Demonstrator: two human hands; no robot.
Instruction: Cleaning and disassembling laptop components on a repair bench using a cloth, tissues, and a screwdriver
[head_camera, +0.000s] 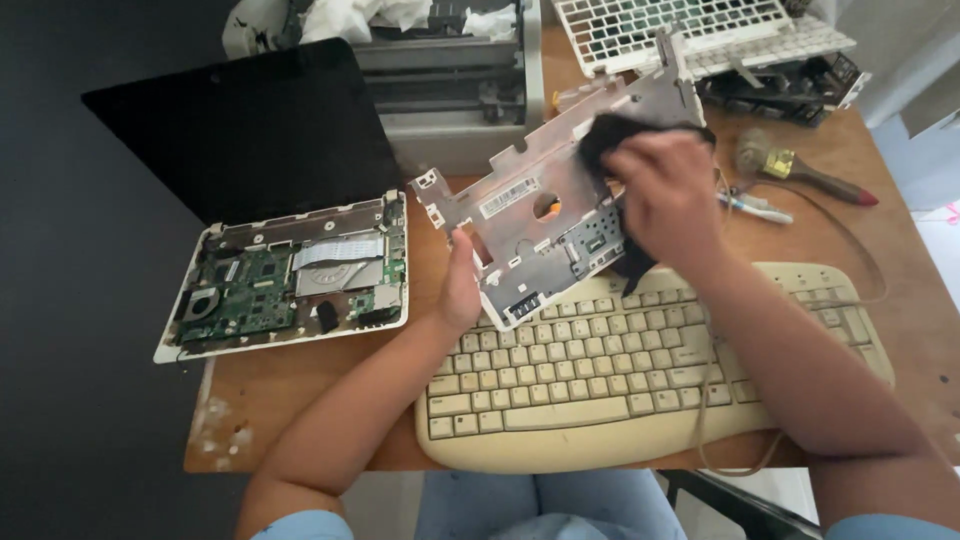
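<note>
My left hand grips the lower left edge of a silver metal laptop cover plate, holding it tilted above the desk. My right hand presses a black cloth against the plate's upper right part. The cloth hangs down below my palm. Under both hands lies a cream desktop keyboard. To the left sits an opened small laptop with its green circuit board exposed and its dark screen raised behind.
A grey printer stands at the back. A white keyboard frame and dark parts lie at the back right. A red-handled tool and a pen rest on the wooden desk. The desk's left edge borders a dark floor.
</note>
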